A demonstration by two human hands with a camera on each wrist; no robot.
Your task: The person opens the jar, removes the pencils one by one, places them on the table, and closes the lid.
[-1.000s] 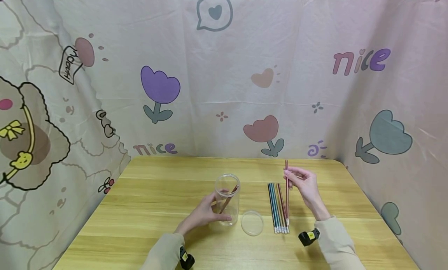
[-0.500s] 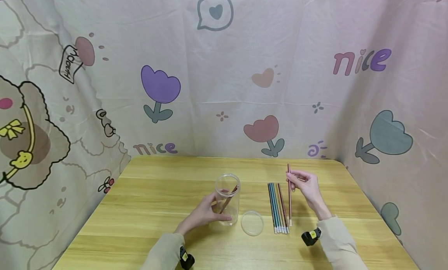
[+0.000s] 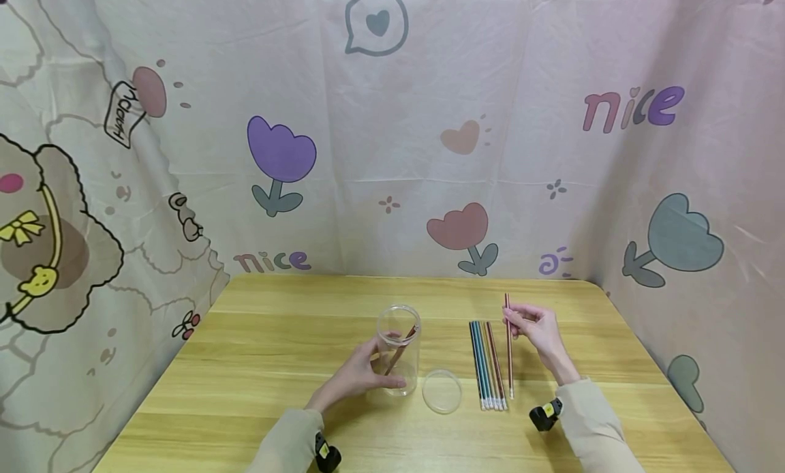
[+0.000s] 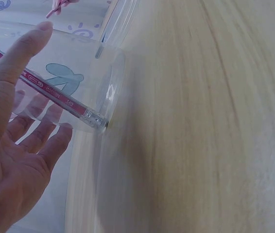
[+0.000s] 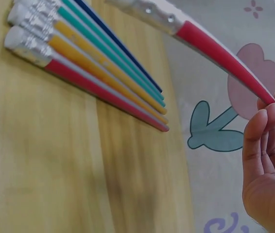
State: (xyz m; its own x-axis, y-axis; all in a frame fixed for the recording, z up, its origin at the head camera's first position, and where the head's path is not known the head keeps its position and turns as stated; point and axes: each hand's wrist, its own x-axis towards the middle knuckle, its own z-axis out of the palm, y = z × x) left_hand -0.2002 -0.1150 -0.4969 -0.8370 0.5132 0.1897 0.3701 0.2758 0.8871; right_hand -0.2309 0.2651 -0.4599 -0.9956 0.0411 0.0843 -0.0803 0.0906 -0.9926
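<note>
My left hand (image 3: 352, 374) holds a clear plastic jar (image 3: 409, 360), uncapped and upright on the table. Inside the jar leans a red pencil (image 4: 55, 93), eraser end at the bottom, as the left wrist view shows. Between thumb and fingertips, my right hand (image 3: 540, 331) pinches another red pencil (image 3: 509, 357), which sits just right of a row of pencils (image 3: 483, 364). In the right wrist view its eraser end is raised above the row. Blue, green, yellow and red pencils (image 5: 103, 92) lie there side by side, erasers toward me.
A round clear lid (image 3: 442, 392) lies flat between the jar and the pencil row. The wooden table (image 3: 245, 364) ends at a patterned curtain (image 3: 380, 146) behind and at the sides. Each sleeve carries a small black camera (image 3: 544, 416).
My right hand lifted the red pencil away from the row and shifted slightly right and nearer me. The left hand and the jar stayed in place.
</note>
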